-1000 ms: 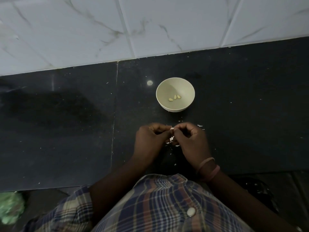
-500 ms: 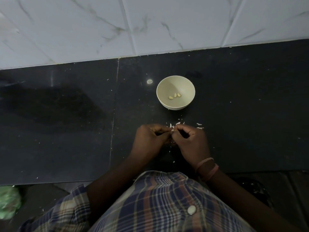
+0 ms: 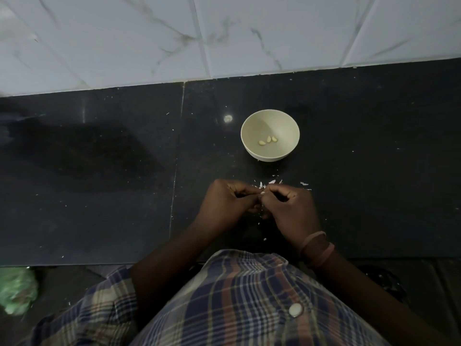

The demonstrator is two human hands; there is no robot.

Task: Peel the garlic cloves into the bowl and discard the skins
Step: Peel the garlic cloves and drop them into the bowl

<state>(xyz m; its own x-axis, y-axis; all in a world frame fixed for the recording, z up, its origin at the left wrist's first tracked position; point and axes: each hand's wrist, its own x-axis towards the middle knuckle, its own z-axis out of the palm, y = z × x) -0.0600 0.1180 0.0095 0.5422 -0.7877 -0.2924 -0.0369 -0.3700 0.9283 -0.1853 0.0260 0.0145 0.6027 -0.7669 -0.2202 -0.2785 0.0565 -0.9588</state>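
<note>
A pale bowl point(image 3: 252, 126) stands on the dark counter point(image 3: 99, 196) with three peeled cloves point(image 3: 268, 140) in its bottom. Just in front of it, my left hand point(image 3: 227, 203) and my right hand point(image 3: 291, 208) meet, fingers curled, both pinching a small white garlic clove point(image 3: 262, 193) between their fingertips. Most of the clove is hidden by the fingers. White skin scraps point(image 3: 272, 182) lie on the counter between my hands and the bowl.
A white marble-tiled wall point(image 3: 224, 33) rises behind the counter. Something green and crumpled point(image 3: 17, 290) lies below the counter's front edge at the far left. A dark bag point(image 3: 384, 280) sits low on the right, partly hidden by my arm.
My hands have stayed together on the clove, with small finger shifts. The view has tilted slightly, so bowl and hands sit a little higher in frame.
</note>
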